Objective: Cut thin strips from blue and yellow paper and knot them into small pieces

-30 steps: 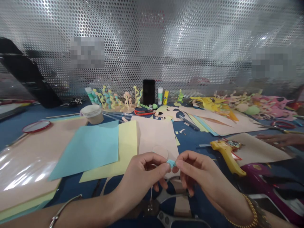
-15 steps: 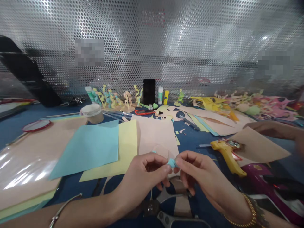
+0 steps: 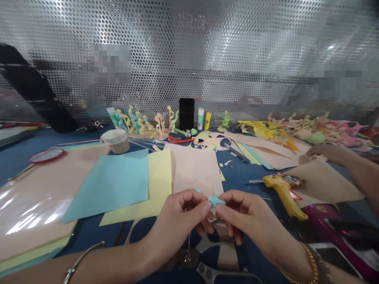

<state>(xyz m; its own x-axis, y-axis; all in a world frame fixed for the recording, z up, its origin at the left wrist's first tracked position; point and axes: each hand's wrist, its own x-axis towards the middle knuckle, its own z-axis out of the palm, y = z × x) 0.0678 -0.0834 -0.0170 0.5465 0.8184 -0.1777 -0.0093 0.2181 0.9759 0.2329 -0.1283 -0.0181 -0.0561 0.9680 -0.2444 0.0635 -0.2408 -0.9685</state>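
Observation:
Between my two hands is a small piece of folded blue paper (image 3: pixel 216 201). My left hand (image 3: pixel 186 211) pinches its left end between thumb and forefinger. On the other side, my right hand (image 3: pixel 247 213) closes thumb and fingers on the right end. A pale pink paper disc (image 3: pixel 204 188) lies just beyond the fingertips, partly hidden by them, with a bit of blue beside it. Under my hands are scissors (image 3: pixel 213 272), partly covered, and pale paper offcuts. A pale pink sheet (image 3: pixel 195 165) lies straight ahead.
Left lie a blue sheet (image 3: pixel 112 183), a yellow sheet (image 3: pixel 160 177) and a paper cup (image 3: pixel 116 141). A yellow glue gun (image 3: pixel 284 195) rests at right, near another person's hand (image 3: pixel 328 152). Glue sticks (image 3: pixel 200 118), a phone (image 3: pixel 186 114) and curly paper figures (image 3: pixel 139 120) stand behind.
My right fingers have shifted slightly left along the blue paper, which now shows more of its surface. At right, the other person's hand has moved over the papers.

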